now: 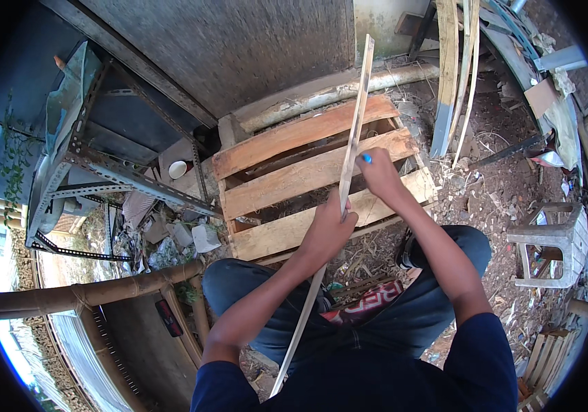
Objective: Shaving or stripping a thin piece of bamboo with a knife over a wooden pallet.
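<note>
Currently, a thin wooden strip (pixel 356 127) is slanting up past the left thigh (pixel 266 302) and reaching over the pallet's (pixel 294 182) far edge. The left hand (pixel 330 230) is gripping it above the pallet's near slat; farther up, the right hand (pixel 381 176) is pinching a blue-ended object (pixel 367 158) beside it. Work on the strip is seemingly under way; no marks are showing clearly, so what is remaining cannot be told. Beyond the pallet's far right corner, planks (pixel 447 69) are resting.
</note>
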A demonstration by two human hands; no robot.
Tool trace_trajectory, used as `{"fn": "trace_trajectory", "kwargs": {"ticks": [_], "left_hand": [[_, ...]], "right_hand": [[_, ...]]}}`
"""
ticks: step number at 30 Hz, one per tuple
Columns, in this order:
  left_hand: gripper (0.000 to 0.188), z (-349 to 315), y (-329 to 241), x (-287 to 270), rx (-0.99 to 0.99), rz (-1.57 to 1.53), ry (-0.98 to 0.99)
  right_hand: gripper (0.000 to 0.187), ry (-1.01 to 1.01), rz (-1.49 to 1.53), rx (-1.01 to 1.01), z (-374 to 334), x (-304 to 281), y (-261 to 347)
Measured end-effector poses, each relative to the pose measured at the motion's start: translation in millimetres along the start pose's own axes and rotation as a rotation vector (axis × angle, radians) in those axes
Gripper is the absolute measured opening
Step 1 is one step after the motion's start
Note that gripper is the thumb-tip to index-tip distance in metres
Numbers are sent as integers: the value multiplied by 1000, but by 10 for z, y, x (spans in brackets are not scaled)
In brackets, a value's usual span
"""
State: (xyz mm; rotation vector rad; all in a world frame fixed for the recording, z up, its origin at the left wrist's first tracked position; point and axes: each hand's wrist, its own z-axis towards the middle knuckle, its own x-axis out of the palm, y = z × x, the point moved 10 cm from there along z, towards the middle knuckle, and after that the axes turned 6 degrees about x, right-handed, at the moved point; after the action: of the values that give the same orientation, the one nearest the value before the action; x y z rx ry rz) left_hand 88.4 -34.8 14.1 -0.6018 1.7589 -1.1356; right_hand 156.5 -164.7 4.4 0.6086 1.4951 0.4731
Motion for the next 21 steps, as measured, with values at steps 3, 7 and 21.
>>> {"fn": "trace_trajectory", "kwargs": {"ticks": [3, 7, 21], "left_hand": [[14, -60, 43, 174, 49, -82, 11], [13, -14, 111, 158, 44, -161, 17], [15, -44, 125, 136, -61, -247, 29]], "right_hand": [[27, -135, 72, 204, 149, -299, -372], [29, 93, 200, 131, -16, 57, -200], [29, 87, 233, 91, -56, -33, -145]]}}
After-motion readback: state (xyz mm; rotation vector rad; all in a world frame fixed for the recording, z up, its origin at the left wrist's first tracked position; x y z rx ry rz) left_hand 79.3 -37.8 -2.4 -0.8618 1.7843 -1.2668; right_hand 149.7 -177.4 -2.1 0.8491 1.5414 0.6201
